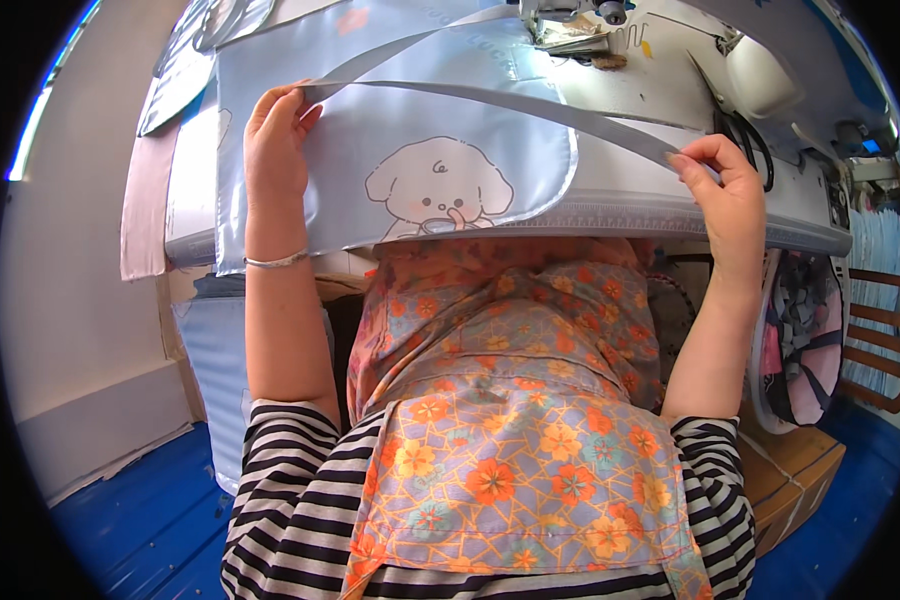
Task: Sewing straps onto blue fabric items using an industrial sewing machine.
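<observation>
On my remote feed, biggest first: the floral apron (pixel 520 470) on the wearer, filling lower centre, over black-striped sleeves. Above it, centre to upper left, a light-blue cloth (pixel 355 165) with a cartoon puppy print, spread on the white worktable (pixel 620 165), its lower edge along the table's front. Lower right, a cardboard box (pixel 802 490); just above that, a round bin (pixel 760 395) of dark, grey and pink scraps. Across upper centre, the grey strip (pixel 570 119): runs from near a metal machine part (pixel 570 10) at the top edge down to the left hand, turns there, then slants to the right hand. Left hand (pixel 278 125), upper left: fingertips closed on the strip at its turn. Right hand (pixel 715 175), right of centre: thumb and forefinger pinching the strip, remaining fingers curled. Beside it, black-handled scissors (pixel 730 118). Smallest: a silvery bracelet (pixel 276 261), left wrist.
</observation>
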`<act>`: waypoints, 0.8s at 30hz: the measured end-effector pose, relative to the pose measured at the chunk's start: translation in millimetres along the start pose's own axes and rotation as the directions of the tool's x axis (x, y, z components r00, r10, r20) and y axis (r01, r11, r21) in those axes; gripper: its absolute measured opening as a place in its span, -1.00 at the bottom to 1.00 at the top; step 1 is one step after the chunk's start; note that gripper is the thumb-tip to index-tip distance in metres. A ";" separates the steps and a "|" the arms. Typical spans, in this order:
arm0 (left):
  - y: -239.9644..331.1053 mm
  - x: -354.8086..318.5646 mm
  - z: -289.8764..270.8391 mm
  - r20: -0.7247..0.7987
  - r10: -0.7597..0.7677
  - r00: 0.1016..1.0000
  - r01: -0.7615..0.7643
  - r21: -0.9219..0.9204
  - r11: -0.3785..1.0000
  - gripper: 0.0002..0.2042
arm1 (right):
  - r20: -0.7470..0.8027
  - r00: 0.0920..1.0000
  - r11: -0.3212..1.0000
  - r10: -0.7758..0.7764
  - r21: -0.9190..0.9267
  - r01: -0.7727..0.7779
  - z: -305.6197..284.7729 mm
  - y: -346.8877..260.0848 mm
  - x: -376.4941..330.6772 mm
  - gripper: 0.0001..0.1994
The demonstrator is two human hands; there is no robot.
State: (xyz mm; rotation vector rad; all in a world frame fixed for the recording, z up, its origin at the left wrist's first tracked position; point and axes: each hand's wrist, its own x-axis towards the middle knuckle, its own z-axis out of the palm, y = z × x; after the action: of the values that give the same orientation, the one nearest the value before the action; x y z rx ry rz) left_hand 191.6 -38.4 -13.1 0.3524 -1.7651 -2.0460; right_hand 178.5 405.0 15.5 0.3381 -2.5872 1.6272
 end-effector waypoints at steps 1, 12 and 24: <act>-1.6 -0.1 -3.6 -0.037 0.002 0.999 -0.004 -0.054 0.999 -0.85 | 0.006 1.000 1.000 -0.001 0.003 0.001 7.1 -5.5 1.5 -0.89; 24.7 -101.1 133.2 0.718 0.506 0.478 -0.878 0.415 0.239 -0.66 | 0.234 0.972 0.999 -0.001 -0.048 0.013 75.4 -15.8 40.9 -0.92; -6.5 -94.6 141.2 0.793 0.294 0.533 -0.844 0.475 0.251 -0.65 | 0.197 0.966 0.970 -0.166 -0.146 0.196 86.9 -10.5 51.5 -0.88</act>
State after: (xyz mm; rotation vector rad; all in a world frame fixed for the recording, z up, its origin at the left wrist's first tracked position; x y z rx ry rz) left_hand 210.9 130.3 -3.4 -0.7480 -2.5928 -0.5516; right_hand 136.0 315.1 -4.4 0.7219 -2.7033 1.3713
